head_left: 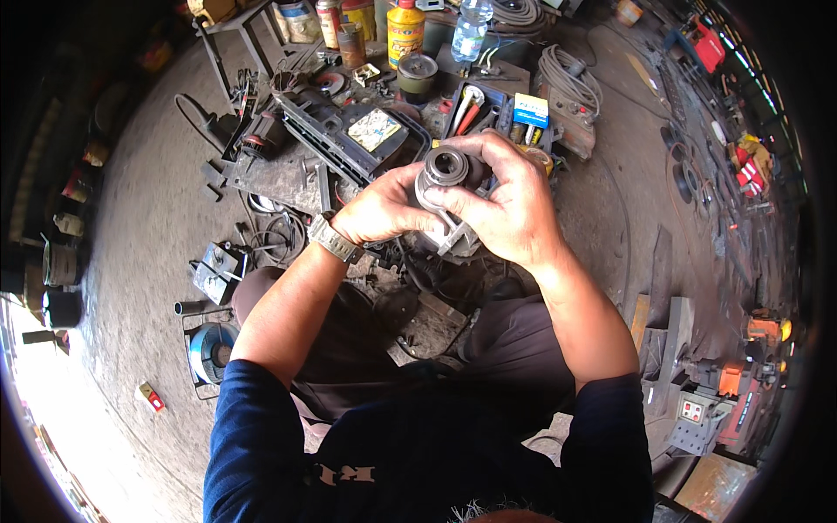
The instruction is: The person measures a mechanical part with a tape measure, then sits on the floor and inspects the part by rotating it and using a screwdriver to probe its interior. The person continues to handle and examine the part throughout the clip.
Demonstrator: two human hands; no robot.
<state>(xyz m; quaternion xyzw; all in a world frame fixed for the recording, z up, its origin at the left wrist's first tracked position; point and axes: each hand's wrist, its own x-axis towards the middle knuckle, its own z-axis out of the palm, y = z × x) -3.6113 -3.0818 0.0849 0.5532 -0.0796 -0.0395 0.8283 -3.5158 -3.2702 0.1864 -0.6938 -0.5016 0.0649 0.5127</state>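
Both hands grip a grey metal housing (457, 239) in front of me, above my lap. At its upper end sits a dark round collar (446, 167) with a hole through the middle, facing up toward me. My left hand (390, 207), with a watch (334, 237) on its wrist, closes on the housing's left side, thumb across the front. My right hand (516, 207) wraps round the other side, its thumb lying just below the collar. The palms and fingers hide part of the housing.
A black toolbox lid (375, 131) and open tool tray (475, 109) lie beyond my hands. Behind stand a yellow bottle (404, 37), a clear water bottle (472, 31) and several cans. A coiled hose (568, 77) is at far right, a blue spool (212, 352) at left. Cables and metal parts surround my legs.
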